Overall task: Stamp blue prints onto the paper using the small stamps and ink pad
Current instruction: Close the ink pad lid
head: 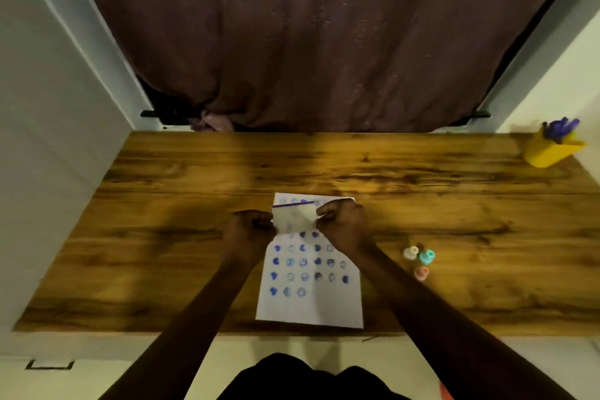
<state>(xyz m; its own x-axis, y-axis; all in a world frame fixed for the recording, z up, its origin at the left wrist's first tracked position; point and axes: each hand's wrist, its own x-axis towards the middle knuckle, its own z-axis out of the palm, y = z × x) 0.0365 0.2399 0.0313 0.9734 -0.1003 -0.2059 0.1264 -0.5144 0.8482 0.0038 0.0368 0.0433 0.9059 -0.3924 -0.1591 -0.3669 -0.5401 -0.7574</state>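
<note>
The left hand (251,230) and the right hand (341,226) are raised over the upper half of a white sheet of paper (331,305), and a small pale translucent pouch with a purple strip along its top edge (295,214) is gripped between them. The left edge of the pouch is pinched by the curled left fingers, and the right edge is pinched by the curled right fingers. What lies inside the pouch cannot be made out, as that area is blurred.

The paper is laid flat on a brown wooden table with dark grain (162,204), close to its near edge and roughly in the middle of it. Rows of round blue prints (303,261) are seen on the sheet from just under the hands down to a short last row of three; the lower right corner is left blank.

Three small round stamps are grouped on the table to the right of the paper, apart from it: a cream stamp (411,252), a teal stamp (427,256) just beside it, and a pink stamp (421,273) nearer the table's front.

A yellow cup holding purple pens (552,149) is placed at the far right corner, and a brown patterned curtain (308,36) is hung behind the table.
</note>
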